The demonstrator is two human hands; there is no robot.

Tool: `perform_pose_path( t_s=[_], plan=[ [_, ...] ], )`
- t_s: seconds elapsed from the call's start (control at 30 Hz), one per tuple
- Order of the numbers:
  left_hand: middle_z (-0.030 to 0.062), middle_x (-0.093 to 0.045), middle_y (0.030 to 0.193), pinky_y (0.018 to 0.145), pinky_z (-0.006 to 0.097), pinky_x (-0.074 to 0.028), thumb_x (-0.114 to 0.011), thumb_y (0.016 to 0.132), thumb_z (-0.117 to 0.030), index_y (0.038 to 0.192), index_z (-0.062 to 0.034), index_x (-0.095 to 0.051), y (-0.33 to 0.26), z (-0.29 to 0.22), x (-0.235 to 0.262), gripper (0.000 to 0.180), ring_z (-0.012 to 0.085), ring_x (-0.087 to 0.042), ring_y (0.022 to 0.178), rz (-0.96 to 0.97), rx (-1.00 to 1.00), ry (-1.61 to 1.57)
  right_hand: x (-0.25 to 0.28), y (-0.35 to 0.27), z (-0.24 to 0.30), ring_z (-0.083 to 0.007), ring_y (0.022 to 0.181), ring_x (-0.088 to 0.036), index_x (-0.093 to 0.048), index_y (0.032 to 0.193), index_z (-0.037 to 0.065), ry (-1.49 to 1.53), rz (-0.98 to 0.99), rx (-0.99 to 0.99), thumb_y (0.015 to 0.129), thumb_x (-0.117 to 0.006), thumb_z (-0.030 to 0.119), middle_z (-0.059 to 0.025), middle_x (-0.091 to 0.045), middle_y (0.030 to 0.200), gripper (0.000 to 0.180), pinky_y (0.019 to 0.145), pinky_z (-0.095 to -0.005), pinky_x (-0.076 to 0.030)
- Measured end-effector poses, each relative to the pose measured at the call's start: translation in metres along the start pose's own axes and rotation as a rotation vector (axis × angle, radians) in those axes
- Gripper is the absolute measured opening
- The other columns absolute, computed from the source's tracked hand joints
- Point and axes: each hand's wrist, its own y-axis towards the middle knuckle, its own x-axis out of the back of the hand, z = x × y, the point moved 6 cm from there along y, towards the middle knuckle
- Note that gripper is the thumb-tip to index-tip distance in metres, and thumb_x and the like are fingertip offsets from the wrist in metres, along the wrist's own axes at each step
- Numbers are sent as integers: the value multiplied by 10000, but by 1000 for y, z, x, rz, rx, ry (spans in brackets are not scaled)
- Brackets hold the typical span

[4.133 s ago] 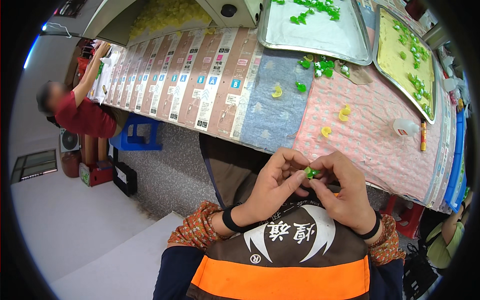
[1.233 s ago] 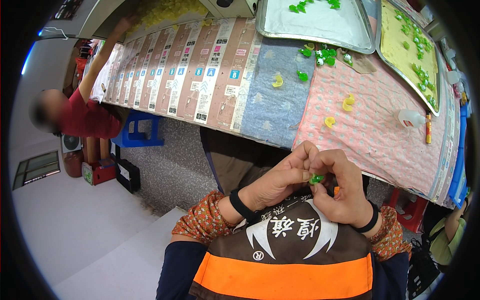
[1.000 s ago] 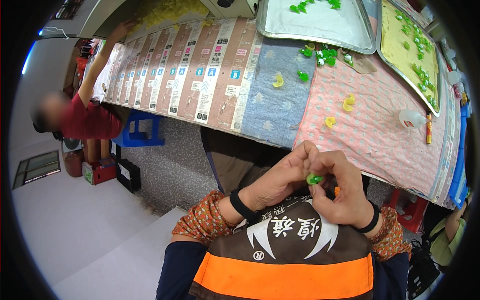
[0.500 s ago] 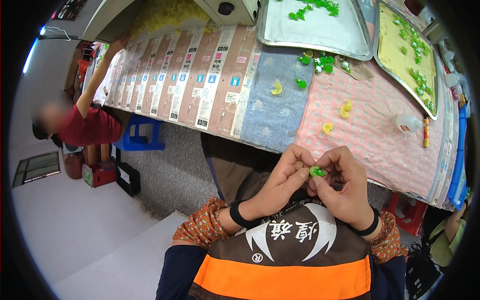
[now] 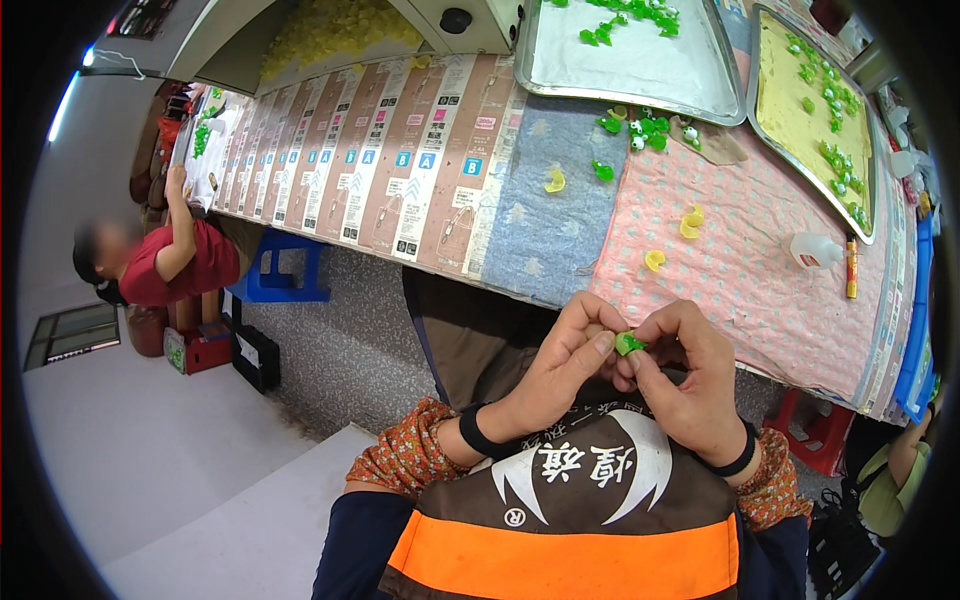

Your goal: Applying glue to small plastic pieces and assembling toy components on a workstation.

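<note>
- A small green piece (image 5: 629, 344) sits just below the centre of the frame, pinched between the fingertips of both hands.
- The left hand (image 5: 556, 372) and right hand (image 5: 690, 385) are pressed together around it, thumbs meeting.
- The piece is too small to show a long axis.
- The cloth-covered table (image 5: 760, 290) lies just above the hands, with loose green and yellow pieces (image 5: 688, 222) scattered on it.

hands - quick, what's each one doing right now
Left hand: closed, pinching the small green piece.
Right hand: closed, pinching the same green piece from the other side.
</note>
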Motion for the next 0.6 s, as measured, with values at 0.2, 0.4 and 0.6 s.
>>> perform_pose_path(
  t_s=[0.2, 0.4, 0.6],
  plan=[
    [70, -610, 1011, 791, 259, -539, -457, 1078, -178, 1192, -60, -408, 1, 0, 1, 171, 104, -624, 867, 11, -13, -17, 0, 2, 8, -145, 705, -679, -581, 944, -10, -72, 18, 108, 856, -632, -88, -86, -623, 837, 129, 621, -264, -536],
    [58, -583, 997, 787, 252, -543, -482, 1053, -90, 1164, -56, -404, 3, -2, 2, 140, 103, -627, 874, 5, -42, 33, 0, 1, 20, -222, 709, -635, -594, 894, 5, -315, 30, 425, 793, -643, -124, -113, -587, 815, 170, 611, -310, -513],
    [55, -570, 1012, 782, 254, -547, -480, 1043, -68, 1188, -53, -389, 2, -4, 1, 172, 102, -625, 893, -11, -42, 76, 2, 3, 11, -204, 751, -632, -599, 897, 4, -156, 35, 240, 779, -648, -121, -105, -590, 867, 178, 666, -296, -523]
  ],
)
